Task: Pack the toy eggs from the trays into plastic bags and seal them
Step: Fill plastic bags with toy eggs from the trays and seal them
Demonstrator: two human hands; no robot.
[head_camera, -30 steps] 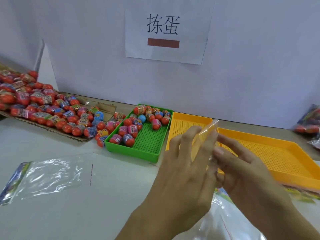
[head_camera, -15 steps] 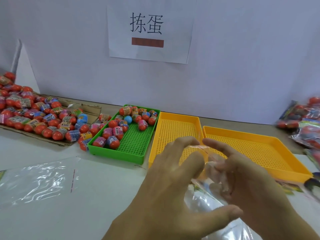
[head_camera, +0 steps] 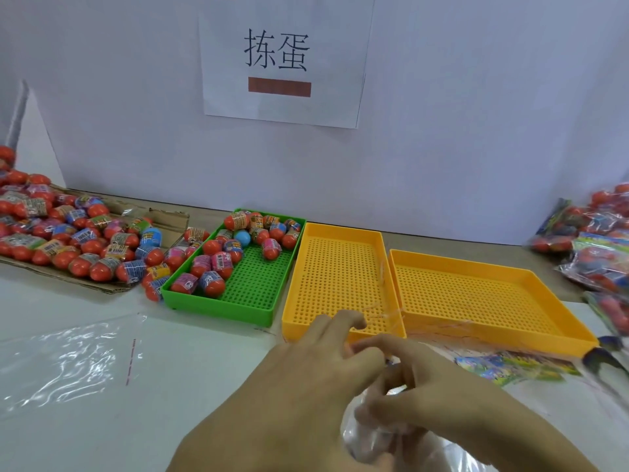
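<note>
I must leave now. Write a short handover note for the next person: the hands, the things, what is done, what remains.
Left hand and right hand: both hold a clear bag at its mouth, near the front edge.
Toy eggs lie in the green tray; more on the cardboard. Both orange trays hold none.
A spare bag lies flat on the left.
Done: filled bags at far right.
Left: fill this bag and seal it.

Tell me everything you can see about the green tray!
The green tray is a shallow rectangle that looks like plastic, with low walls and a floor full of little holes. It lies flat on the white table, close beside a yellow tray on its right. Toy eggs fill its far end and left side, mostly red with colourful wrappers, one plain blue. Its near right part is bare. No hand touches it.
</note>
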